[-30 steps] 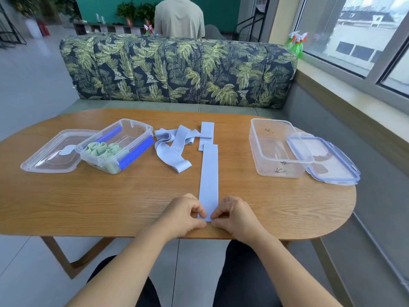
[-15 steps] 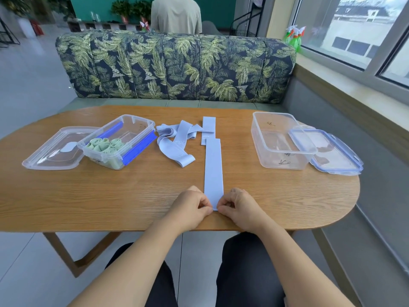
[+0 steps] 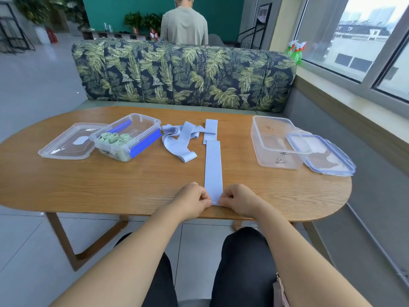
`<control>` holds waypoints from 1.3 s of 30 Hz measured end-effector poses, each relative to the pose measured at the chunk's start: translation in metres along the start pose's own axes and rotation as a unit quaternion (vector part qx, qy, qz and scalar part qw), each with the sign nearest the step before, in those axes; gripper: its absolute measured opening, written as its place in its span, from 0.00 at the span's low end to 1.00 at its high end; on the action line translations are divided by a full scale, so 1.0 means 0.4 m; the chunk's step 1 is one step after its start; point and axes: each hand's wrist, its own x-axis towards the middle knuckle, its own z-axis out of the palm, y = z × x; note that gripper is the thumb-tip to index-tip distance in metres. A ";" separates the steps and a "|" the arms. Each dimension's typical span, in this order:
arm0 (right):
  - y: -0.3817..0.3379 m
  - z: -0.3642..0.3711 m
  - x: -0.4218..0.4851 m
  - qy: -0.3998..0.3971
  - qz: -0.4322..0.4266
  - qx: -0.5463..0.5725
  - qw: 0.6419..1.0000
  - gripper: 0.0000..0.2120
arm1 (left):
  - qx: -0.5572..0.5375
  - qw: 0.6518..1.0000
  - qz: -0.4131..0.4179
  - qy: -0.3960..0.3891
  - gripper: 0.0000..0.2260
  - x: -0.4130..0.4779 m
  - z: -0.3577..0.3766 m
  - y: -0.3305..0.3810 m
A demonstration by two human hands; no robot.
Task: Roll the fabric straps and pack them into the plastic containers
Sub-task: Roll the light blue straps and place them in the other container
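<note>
A long light-blue fabric strap [image 3: 213,167] lies flat on the wooden table [image 3: 132,180], running away from me. My left hand [image 3: 193,200] and my right hand [image 3: 238,200] pinch its near end from either side, close to the table's front edge. More light-blue straps [image 3: 181,140] lie tangled behind it. An empty clear plastic container [image 3: 276,142] stands at the right. At the left, a container with blue clips [image 3: 130,137] holds several rolled green straps [image 3: 112,139].
A clear lid [image 3: 68,142] lies left of the filled container, and a blue-rimmed lid [image 3: 325,155] leans by the empty one. A leaf-patterned sofa [image 3: 183,74] backs the table. A person [image 3: 184,25] stands beyond it. A window sill runs along the right.
Both hands still pinch the strap's near end; the fingers have curled tighter over it. The view has tilted slightly upward.
</note>
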 end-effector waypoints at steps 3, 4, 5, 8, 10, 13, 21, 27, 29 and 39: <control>-0.003 -0.005 -0.003 -0.011 0.021 0.014 1.000 0.07 | -0.007 1.000 -0.007 0.001 0.06 -0.009 0.004 0.001; -0.005 -0.007 -0.003 -0.014 0.029 0.019 0.999 0.06 | -0.009 1.000 -0.010 0.002 0.06 -0.011 0.004 0.000; -0.005 -0.008 -0.001 -0.016 0.034 0.024 0.999 0.06 | -0.011 1.000 -0.015 0.005 0.06 -0.013 0.002 -0.001; -0.002 -0.007 0.002 -0.011 0.047 0.038 0.998 0.09 | -0.010 1.000 -0.023 0.012 0.07 -0.010 -0.007 -0.003; 0.001 -0.006 0.003 -0.001 0.052 0.047 0.998 0.12 | 0.001 0.999 -0.031 0.011 0.09 -0.004 -0.010 -0.003; 0.000 -0.010 0.003 0.001 0.050 0.048 0.998 0.16 | -0.005 0.999 -0.053 0.004 0.10 0.006 -0.012 -0.001; -0.011 -0.015 0.010 -0.009 0.071 0.061 0.996 0.20 | -0.086 0.994 -0.018 0.060 0.03 0.006 0.009 -0.019; -0.012 -0.019 0.013 -0.017 0.079 0.063 0.995 0.18 | 0.062 0.962 0.194 0.181 0.05 -0.024 0.051 -0.047; -0.012 -0.020 0.014 -0.020 0.079 0.063 0.995 0.19 | 0.157 0.929 0.260 0.211 0.03 -0.030 0.068 -0.052; -0.013 -0.029 0.016 -0.040 0.073 0.070 0.994 0.18 | 0.202 0.915 0.236 0.257 0.08 -0.023 0.081 -0.033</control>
